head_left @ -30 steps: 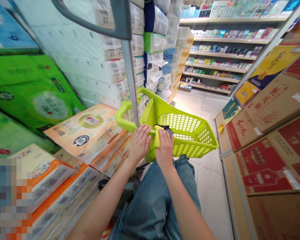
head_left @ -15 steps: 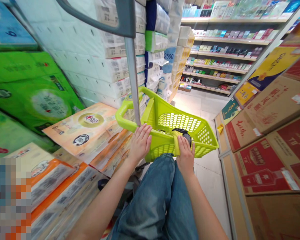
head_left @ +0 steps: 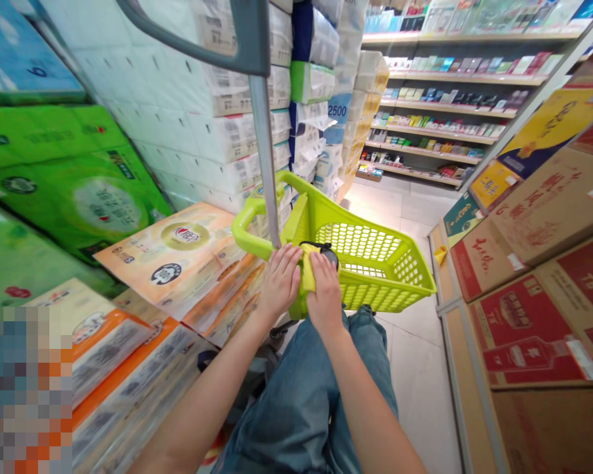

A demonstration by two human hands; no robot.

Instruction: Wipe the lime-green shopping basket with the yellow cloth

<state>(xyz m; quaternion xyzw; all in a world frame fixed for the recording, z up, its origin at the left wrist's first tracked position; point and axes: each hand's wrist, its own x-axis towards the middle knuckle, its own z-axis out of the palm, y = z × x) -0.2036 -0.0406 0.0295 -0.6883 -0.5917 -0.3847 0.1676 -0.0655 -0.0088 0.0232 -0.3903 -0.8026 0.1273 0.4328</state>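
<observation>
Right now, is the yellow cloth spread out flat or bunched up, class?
Bunched up: the yellow cloth shows as a narrow wad between the right hand and the near side of the green basket.

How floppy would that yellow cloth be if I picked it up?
The yellow cloth is probably floppy, since it bends over the basket's rim under the right hand. It looks thin and small, so likely light too.
</observation>
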